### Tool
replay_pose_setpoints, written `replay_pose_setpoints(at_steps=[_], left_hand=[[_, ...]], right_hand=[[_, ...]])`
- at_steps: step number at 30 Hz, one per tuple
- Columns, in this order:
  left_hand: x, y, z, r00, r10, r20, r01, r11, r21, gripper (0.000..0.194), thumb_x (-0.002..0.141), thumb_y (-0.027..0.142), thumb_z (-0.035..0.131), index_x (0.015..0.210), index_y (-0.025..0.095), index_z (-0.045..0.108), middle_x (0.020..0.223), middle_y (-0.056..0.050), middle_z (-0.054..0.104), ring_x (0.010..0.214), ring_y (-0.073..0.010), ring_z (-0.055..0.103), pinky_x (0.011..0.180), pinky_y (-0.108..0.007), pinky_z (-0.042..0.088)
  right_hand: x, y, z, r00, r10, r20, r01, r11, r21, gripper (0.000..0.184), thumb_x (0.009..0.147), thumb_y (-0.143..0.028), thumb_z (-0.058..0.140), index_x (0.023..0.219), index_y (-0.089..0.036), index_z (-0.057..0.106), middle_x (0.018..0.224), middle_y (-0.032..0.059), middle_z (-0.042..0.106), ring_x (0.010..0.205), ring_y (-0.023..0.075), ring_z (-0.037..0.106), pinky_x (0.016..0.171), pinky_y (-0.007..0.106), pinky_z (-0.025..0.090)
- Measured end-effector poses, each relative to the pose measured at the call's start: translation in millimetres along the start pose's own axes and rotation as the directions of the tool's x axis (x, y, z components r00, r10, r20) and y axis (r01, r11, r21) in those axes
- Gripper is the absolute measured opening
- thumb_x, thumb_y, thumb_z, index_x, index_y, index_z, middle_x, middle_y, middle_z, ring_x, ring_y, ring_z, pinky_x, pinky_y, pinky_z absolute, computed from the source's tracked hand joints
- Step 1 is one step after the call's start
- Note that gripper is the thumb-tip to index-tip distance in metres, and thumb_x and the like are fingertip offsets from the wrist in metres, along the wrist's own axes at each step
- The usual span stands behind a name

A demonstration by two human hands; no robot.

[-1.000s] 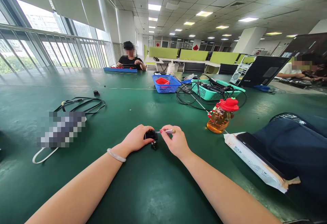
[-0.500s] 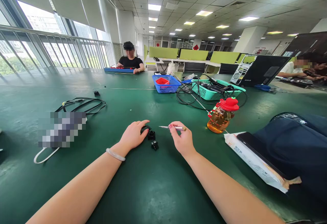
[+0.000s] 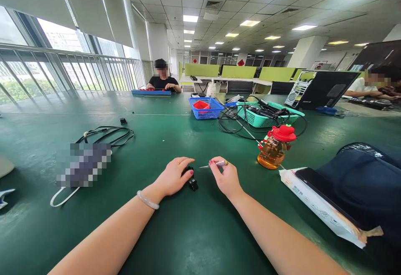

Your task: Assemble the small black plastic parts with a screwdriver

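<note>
My left hand (image 3: 174, 177) lies low over the green table (image 3: 200, 233), fingers stretched out and thumb apart from them. Small black plastic parts (image 3: 193, 184) sit at its thumb, one with light metal pins or slots. Part of this black group is covered by the hand, and a firm grip on it cannot be made out. In my right hand (image 3: 226, 179) is a slim screwdriver (image 3: 223, 163), held between thumb and fingers. Its thin metal shaft points left toward the black parts, without touching them.
A bottle with a red lid (image 3: 275, 147) stands right, before a green basket of cables (image 3: 260, 118) and a blue basket (image 3: 205, 110). A phone (image 3: 326, 195) rests on a white packet (image 3: 313, 204). Left lies a black cable (image 3: 122, 135). A person (image 3: 163, 83) sits opposite.
My left hand has come further over the black parts, its thumb now beside them. The screwdriver stays in my right hand. The whole view has shifted slightly.
</note>
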State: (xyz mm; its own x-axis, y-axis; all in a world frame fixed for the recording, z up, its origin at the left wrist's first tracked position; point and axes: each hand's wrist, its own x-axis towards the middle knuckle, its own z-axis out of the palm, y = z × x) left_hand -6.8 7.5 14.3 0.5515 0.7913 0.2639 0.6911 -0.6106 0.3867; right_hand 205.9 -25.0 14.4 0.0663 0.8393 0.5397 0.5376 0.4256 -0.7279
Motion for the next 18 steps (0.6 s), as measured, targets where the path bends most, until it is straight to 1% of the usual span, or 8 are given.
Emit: replay_pose_setpoints(at_steps=[3, 6, 12, 15, 18], left_hand=[[-5.5, 8.0, 2.7, 0.992, 0.053, 0.115, -0.057, 0.998, 0.025, 0.052, 0.092, 0.047, 0.048, 0.141, 0.03, 0.042, 0.143, -0.007, 0.049, 0.135, -0.0271, 0.04, 0.115, -0.055, 0.027], [-8.8, 12.9, 4.3, 0.982, 0.064, 0.178, -0.073, 0.996, 0.047, 0.059, 0.086, 0.052, 0.055, 0.14, 0.032, 0.042, 0.146, -0.008, 0.045, 0.137, -0.0307, 0.037, 0.115, -0.061, 0.021], [-11.5, 20.7, 4.3, 0.979, 0.029, 0.204, -0.04, 0.998, 0.049, 0.062, 0.084, 0.053, 0.058, 0.14, 0.033, 0.04, 0.145, -0.009, 0.045, 0.135, -0.0309, 0.039, 0.115, -0.064, 0.018], [-14.5, 29.8, 4.3, 0.975, -0.004, 0.222, -0.013, 0.997, 0.076, 0.065, 0.083, 0.054, 0.059, 0.141, 0.032, 0.038, 0.147, -0.01, 0.043, 0.135, -0.0325, 0.038, 0.113, -0.066, 0.02], [-18.2, 39.9, 3.3, 0.969, -0.04, 0.244, 0.01, 0.992, 0.122, 0.067, 0.081, 0.058, 0.059, 0.14, 0.03, 0.041, 0.148, -0.011, 0.041, 0.136, -0.0344, 0.037, 0.112, -0.067, 0.023]], right_hand=[[-0.8, -1.1, -0.7, 1.0, -0.004, 0.012, 0.004, 1.0, 0.007, 0.03, 0.091, -0.041, 0.047, 0.076, -0.02, 0.062, 0.07, 0.0018, 0.066, 0.064, 0.0163, 0.06, 0.061, 0.025, 0.044], [-1.7, -1.2, -1.1, 1.0, 0.001, 0.023, -0.001, 1.0, 0.004, 0.031, 0.091, -0.042, 0.047, 0.074, -0.02, 0.061, 0.069, 0.0015, 0.066, 0.064, 0.0161, 0.06, 0.06, 0.024, 0.044], [-1.9, -1.1, -1.6, 1.0, -0.007, 0.031, 0.008, 1.0, -0.022, 0.033, 0.091, -0.042, 0.046, 0.072, -0.021, 0.06, 0.067, 0.0012, 0.064, 0.063, 0.0159, 0.058, 0.059, 0.024, 0.042], [-1.6, -1.5, -2.2, 0.999, -0.016, 0.031, 0.017, 0.999, -0.033, 0.034, 0.092, -0.042, 0.045, 0.07, -0.02, 0.059, 0.064, 0.0007, 0.063, 0.06, 0.0154, 0.058, 0.058, 0.024, 0.042], [-1.7, -2.1, -2.7, 0.999, -0.03, 0.023, 0.031, 0.999, -0.037, 0.035, 0.092, -0.042, 0.045, 0.068, -0.02, 0.057, 0.061, -0.0002, 0.06, 0.057, 0.0143, 0.056, 0.058, 0.024, 0.042]])
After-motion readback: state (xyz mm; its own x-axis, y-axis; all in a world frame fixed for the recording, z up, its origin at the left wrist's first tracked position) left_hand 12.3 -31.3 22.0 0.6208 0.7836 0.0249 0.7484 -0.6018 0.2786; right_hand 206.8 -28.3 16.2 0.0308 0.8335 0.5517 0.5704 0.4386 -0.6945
